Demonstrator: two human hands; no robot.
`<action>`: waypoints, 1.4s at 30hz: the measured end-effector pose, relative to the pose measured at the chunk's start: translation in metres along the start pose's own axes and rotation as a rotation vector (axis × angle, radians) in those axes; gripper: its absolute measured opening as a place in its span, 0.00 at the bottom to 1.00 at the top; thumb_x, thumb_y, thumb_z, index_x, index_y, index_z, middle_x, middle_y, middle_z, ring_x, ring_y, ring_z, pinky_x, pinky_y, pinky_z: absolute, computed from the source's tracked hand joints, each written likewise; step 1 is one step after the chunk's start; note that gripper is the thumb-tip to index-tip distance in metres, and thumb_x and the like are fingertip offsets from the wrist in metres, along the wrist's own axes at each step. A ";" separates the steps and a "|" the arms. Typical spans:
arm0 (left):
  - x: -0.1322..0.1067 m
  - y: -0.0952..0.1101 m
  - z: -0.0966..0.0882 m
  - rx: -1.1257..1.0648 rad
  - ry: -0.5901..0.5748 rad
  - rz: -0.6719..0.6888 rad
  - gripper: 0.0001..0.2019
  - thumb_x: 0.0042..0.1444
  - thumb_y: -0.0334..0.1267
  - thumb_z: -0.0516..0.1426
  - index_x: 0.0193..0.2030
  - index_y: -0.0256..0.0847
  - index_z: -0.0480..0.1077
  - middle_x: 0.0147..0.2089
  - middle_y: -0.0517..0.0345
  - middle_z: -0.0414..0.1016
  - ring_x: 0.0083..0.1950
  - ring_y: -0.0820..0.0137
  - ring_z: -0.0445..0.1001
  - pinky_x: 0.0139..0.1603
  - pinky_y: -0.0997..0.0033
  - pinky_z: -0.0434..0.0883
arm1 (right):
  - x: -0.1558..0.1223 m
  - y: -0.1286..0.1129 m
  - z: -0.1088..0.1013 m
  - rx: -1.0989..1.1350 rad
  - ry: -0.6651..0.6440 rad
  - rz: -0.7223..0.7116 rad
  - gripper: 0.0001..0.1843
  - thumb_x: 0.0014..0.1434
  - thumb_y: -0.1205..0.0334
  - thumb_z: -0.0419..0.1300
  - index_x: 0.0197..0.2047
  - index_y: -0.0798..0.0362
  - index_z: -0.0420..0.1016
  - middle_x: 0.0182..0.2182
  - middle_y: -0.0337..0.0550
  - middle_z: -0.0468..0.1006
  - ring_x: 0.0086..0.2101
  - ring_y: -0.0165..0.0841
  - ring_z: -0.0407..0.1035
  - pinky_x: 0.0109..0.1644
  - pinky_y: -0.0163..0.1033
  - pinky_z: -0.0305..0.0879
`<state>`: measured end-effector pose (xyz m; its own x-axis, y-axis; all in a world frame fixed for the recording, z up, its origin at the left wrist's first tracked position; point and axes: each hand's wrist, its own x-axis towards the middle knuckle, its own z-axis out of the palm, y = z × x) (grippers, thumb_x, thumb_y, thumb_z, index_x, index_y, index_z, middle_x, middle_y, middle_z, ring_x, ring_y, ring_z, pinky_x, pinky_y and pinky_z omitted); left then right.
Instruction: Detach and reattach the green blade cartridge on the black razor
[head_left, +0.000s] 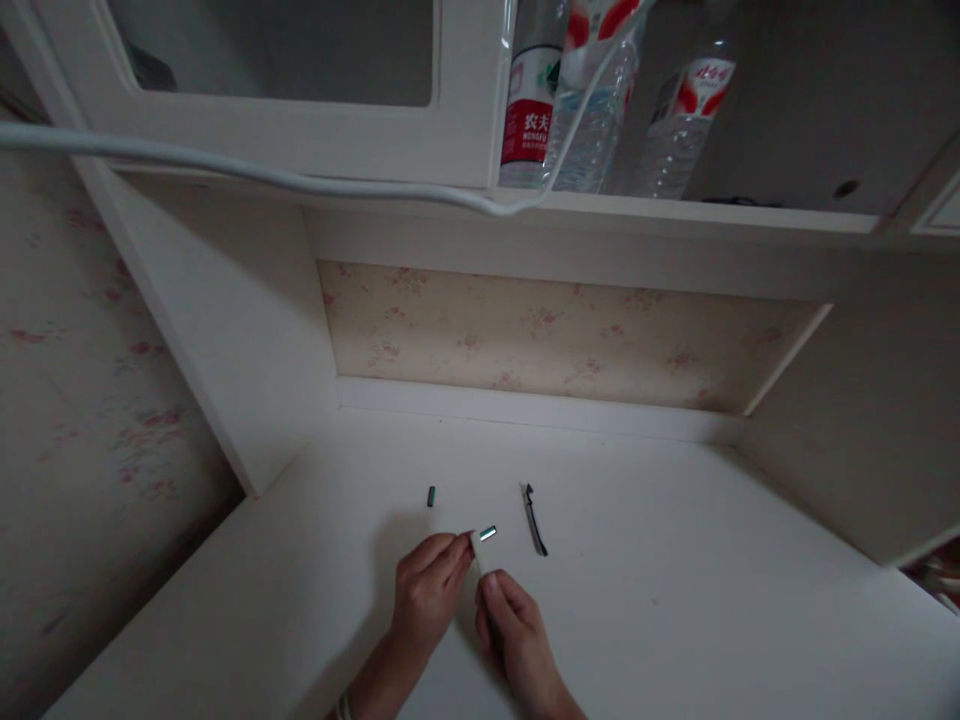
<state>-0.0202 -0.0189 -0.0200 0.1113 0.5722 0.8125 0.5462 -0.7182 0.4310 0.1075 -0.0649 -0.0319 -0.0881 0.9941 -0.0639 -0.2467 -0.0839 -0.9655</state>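
Pinches a white object (479,554) with left hand (427,588) and right hand (515,622) above the table (645,640). Has a shiny cylinder (488,533) at the object's upper end, perhaps touching, and a dark cylinder (431,496) farther off.

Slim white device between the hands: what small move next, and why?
Probably tilt the slim white device toward the camera, gripped by the right hand: a green-and-silver cylinder juts out beside its far end, and this view doesn't show whether that piece is loose or seated.
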 end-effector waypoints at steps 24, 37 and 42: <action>0.007 0.003 -0.004 -0.002 0.041 -0.070 0.08 0.60 0.33 0.56 0.44 0.40 0.74 0.33 0.56 0.76 0.33 0.74 0.76 0.35 0.78 0.74 | 0.004 -0.003 0.000 0.209 0.033 0.050 0.28 0.49 0.38 0.63 0.22 0.51 0.56 0.13 0.25 0.52 0.14 0.20 0.42 0.16 0.29 0.35; 0.009 0.007 -0.006 -0.032 0.061 -0.049 0.08 0.60 0.32 0.56 0.43 0.40 0.75 0.33 0.57 0.76 0.32 0.74 0.76 0.35 0.80 0.74 | 0.005 -0.001 -0.005 0.066 0.088 -0.003 0.27 0.53 0.37 0.59 0.22 0.51 0.57 0.13 0.28 0.55 0.14 0.22 0.45 0.17 0.30 0.38; 0.009 0.007 -0.006 -0.034 0.055 -0.049 0.08 0.59 0.32 0.56 0.44 0.40 0.74 0.33 0.56 0.76 0.32 0.74 0.76 0.34 0.79 0.73 | 0.004 -0.004 -0.005 0.037 0.114 0.004 0.27 0.54 0.37 0.58 0.22 0.51 0.57 0.14 0.28 0.55 0.15 0.22 0.45 0.17 0.30 0.38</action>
<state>-0.0204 -0.0209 -0.0074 0.0392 0.5853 0.8099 0.5214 -0.7034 0.4831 0.1128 -0.0599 -0.0296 0.0204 0.9950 -0.0980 -0.2821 -0.0883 -0.9553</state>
